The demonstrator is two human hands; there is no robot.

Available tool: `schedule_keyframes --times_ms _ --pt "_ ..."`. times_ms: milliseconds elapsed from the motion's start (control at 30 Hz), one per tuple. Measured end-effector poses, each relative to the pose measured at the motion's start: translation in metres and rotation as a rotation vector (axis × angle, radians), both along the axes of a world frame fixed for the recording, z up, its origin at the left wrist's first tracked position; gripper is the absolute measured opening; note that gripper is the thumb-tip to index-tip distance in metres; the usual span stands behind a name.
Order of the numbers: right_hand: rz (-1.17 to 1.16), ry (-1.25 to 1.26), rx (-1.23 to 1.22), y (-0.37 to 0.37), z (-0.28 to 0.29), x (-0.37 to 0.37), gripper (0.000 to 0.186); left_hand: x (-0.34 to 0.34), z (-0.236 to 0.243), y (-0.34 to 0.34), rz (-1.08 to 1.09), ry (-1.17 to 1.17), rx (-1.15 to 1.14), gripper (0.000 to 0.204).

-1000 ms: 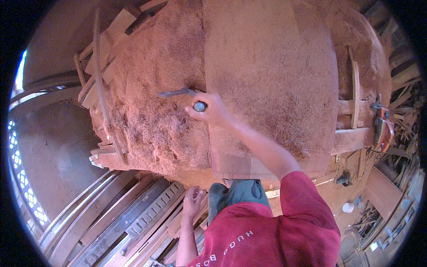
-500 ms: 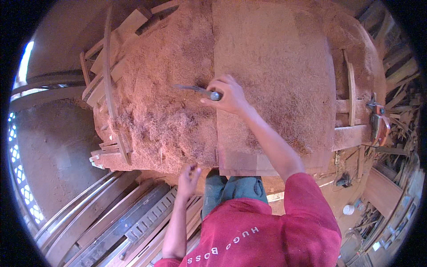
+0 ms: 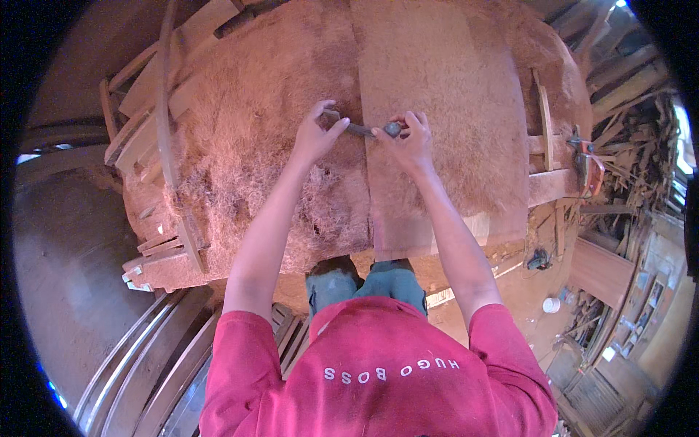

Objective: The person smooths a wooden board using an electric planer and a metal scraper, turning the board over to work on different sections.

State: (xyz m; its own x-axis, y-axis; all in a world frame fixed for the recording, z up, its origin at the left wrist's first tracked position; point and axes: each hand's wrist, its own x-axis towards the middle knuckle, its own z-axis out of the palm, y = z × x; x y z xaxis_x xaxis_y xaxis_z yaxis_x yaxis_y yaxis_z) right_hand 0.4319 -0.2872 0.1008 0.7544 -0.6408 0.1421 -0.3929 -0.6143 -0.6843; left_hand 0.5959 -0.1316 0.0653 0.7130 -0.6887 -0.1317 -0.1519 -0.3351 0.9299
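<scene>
A slim dark metal tool (image 3: 360,130), with a rounded knob at its right end, is held crosswise between my hands; its exact kind is unclear. My left hand (image 3: 314,137) pinches its left end between thumb and fingers. Around the part just beside the knob, my right hand (image 3: 411,148) is closed. Beneath the tool lies a broad wooden board (image 3: 451,138) dusted with fine brown shavings. A thick heap of curly shavings (image 3: 269,146) covers the bench left of the board's edge.
Loose wooden strips (image 3: 166,95) lie at the bench's left end. An orange and dark power tool (image 3: 591,169) sits at its right end. Long planks (image 3: 156,364) lean below left. A white bucket (image 3: 551,305) stands on the floor at right, near piled wood scraps (image 3: 641,138).
My left hand has come up from the bench's near edge and taken hold of the tool's left end. My right hand has moved slightly right with the tool. The view has shifted.
</scene>
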Motion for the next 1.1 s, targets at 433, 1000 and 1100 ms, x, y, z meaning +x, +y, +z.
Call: schedule_keyframes --times_ms 433,1000,1100 --pt "-0.231 0.283 -0.033 0.04 0.03 0.025 0.029 0.039 -0.053 -0.014 -0.319 0.012 -0.107 0.041" --pt "-0.382 0.093 0.067 0.049 0.011 0.004 0.03 0.031 -0.061 -0.024 -0.196 0.019 -0.145 0.038" --pt "-0.339 0.03 0.041 0.046 -0.005 0.004 0.037 0.036 -0.055 -0.021 -0.232 0.024 -0.103 0.038"
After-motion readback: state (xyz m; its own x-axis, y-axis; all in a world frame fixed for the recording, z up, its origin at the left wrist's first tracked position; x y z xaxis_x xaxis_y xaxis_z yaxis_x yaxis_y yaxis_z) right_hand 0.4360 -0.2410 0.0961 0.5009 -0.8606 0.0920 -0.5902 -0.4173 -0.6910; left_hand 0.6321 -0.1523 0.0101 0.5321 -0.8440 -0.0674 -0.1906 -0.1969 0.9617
